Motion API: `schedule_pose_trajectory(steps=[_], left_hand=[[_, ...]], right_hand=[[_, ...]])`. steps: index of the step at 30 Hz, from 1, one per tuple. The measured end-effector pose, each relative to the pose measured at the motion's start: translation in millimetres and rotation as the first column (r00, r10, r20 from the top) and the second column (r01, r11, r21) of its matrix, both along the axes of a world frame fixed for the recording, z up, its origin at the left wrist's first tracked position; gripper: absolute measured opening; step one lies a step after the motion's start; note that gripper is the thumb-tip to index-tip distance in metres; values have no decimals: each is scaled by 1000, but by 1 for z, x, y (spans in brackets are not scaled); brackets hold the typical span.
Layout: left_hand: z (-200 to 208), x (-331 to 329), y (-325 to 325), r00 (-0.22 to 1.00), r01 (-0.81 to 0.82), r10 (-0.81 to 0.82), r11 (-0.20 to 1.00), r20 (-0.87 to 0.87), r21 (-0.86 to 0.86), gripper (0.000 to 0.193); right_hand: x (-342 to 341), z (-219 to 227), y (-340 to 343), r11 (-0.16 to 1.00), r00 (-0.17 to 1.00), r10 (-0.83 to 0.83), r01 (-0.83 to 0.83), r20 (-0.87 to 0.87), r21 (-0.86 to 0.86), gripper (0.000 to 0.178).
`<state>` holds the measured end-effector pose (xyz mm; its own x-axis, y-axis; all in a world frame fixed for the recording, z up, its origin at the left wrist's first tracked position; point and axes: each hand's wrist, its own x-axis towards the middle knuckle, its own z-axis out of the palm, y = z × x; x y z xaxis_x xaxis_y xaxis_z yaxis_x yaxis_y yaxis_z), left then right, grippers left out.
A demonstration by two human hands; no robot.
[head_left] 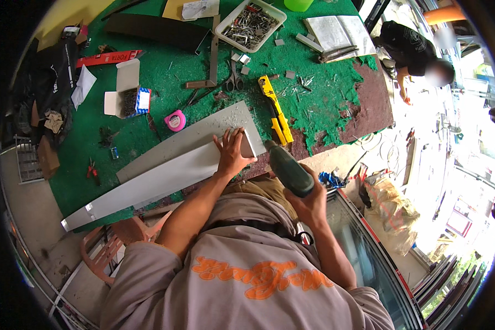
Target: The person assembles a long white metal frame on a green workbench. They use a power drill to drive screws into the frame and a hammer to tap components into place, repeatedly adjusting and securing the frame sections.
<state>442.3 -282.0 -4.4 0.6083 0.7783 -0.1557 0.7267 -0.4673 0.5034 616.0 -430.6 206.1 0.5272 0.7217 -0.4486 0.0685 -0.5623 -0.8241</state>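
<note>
My left hand [235, 153] grips the near right end of a long white metal profile [162, 173], fingers over its top and thumb at its end. The profile slants along the front of the table, on and beside a flat grey sheet [203, 129] dusted with shavings. Closed around a dark green power drill [289, 171] is my right hand [311, 203], just off the table's front edge. The drill's nose points toward the profile's open end, close to it; whether they touch I cannot tell. A yellow hand riveter [275, 110] lies just beyond the drill.
The table's torn green cover [165, 71] carries a pink tape measure [175, 120], scissors [234, 80], a metal square [212, 60], a tub of rivets [250, 26] and an open box [129, 102]. A red chair [113, 242] stands at left. Another person [410, 52] works at upper right.
</note>
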Motion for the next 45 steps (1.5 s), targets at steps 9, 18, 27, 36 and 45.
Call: schedule_pose_trajectory(steps=[9,18,27,36,45], left_hand=[[-2,-1,1,999,29,-30,999,28,37,119],[1,-3,0,998,25,-27,999,64,30,118],[1,-3,1,997,34,-35,999,66,13,118],[1,-1,1,998,25,-24,1000,57,-15,115],[1,-2,2,998,34,-34,999,61,-4,115]], right_hand=[[-3,-44,27,996,996,86,-86,-19,14,66],[5,-57,21,993,991,121,-121,-52,3,68],[2,-51,22,991,990,135,-136,30,20,66],[11,-43,14,997,997,71,-72,28,26,65],[12,-37,9,999,999,33,-34,15,21,66]])
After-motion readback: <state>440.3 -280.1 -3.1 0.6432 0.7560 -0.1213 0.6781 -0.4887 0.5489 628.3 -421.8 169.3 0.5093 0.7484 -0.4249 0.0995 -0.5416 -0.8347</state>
